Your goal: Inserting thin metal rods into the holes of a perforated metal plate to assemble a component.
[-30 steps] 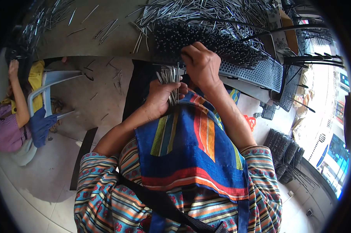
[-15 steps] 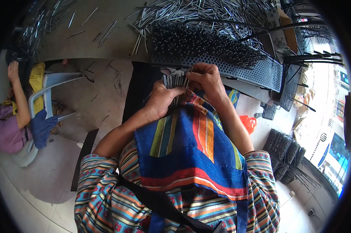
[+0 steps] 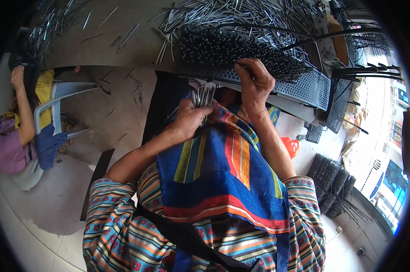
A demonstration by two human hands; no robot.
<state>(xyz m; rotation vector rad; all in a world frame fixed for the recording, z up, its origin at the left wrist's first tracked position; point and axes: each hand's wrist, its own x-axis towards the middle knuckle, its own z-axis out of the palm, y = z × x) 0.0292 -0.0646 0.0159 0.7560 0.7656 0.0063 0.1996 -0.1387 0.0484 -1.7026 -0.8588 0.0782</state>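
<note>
My left hand (image 3: 190,119) grips a bundle of thin metal rods (image 3: 204,95) in front of my apron, their ends fanning out above the thumb. Raised over the front edge of a perforated metal plate (image 3: 320,88), my right hand (image 3: 257,84) has its thumb and fingers pinched together. Whatever may be between those fingertips is too small to make out. Many dark rods (image 3: 232,50) stand packed upright in the plate's holes, just behind the right hand.
Loose rods (image 3: 259,16) lie heaped behind the plate, and a few (image 3: 125,37) are scattered to its left. A black branching rack (image 3: 363,68) juts in at the right. Bundled dark pieces (image 3: 329,183) rest below it. Another person (image 3: 14,149) works at the left near a pale chair (image 3: 55,99).
My right hand has moved up and to the right, from the rod bundle to the perforated plate. The left hand stays around the bundle, nearly in place.
</note>
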